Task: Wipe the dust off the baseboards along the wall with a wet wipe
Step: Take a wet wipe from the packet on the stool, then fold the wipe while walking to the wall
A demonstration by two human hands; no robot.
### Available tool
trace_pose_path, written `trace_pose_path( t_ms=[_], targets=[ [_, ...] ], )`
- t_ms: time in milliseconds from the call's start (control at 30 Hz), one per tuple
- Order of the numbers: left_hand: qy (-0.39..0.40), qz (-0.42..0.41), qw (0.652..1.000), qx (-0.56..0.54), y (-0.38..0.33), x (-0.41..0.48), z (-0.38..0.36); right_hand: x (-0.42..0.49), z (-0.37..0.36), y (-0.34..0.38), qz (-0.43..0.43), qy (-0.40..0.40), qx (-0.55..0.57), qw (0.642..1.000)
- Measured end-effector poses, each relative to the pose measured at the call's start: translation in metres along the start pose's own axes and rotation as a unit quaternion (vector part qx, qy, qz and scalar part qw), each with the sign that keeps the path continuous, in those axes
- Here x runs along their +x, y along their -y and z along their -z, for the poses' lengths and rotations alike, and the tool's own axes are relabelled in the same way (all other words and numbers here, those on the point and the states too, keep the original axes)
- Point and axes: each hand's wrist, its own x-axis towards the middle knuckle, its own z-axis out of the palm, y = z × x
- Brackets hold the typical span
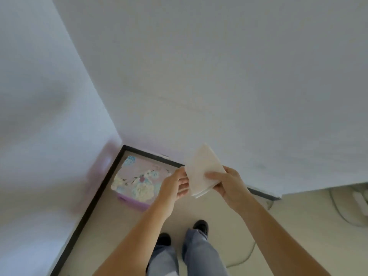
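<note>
The right hand grips a folded white wipe, thumb laid across the top and fingers curled underneath. The left hand pinches the wipe's near-left edge, fingers bent below it. So the wipe sits between the two hands, its free corner sticking up and away from them.

The wipe looks light, soft and floppy, several layers thick. It should bend around a fingertip and probably slides easily when damp. Best held flat under the fingers of one hand, with the fold kept together so it doesn't unfurl.

The pack of wipes lies on the floor in the corner. The hands and wipe are above it and to its right. The dark baseboard runs just beside the pack along both walls, not yet touched. The person's shoes stand nearer the camera than the pack.
</note>
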Motion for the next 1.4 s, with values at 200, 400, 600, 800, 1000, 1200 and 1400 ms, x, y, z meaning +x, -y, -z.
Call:
trace_pose_path(
  t_ms=[200,400,600,800,1000,1200,1400],
  targets=[
    [0.158,-0.001,0.984,0.078,0.023,-0.052,-0.094,-0.102,0.1,-0.006,0.04,-0.138,0.16,0.977],
    [0.255,0.006,0.948,0.188,0.07,-0.09,-0.21,-0.19,0.204,-0.042,0.07,-0.242,0.188,0.949],
    [0.393,0.026,0.87,0.296,0.173,-0.145,-0.353,-0.307,0.343,-0.105,0.087,-0.331,0.239,0.909],
    [0.487,0.05,0.796,0.357,0.283,-0.203,-0.482,-0.429,0.467,-0.17,0.104,-0.366,0.266,0.886],
    [0.572,0.069,0.721,0.385,0.35,-0.253,-0.585,-0.508,0.552,-0.206,0.148,-0.384,0.364,0.836],
    [0.6,0.066,0.644,0.47,0.403,-0.276,-0.679,-0.532,0.634,-0.227,0.138,-0.458,0.359,0.802],
    [0.6,-0.102,0.522,0.598,0.487,-0.26,-0.799,-0.53,0.757,-0.247,0.107,-0.555,0.209,0.798]
  ],
)
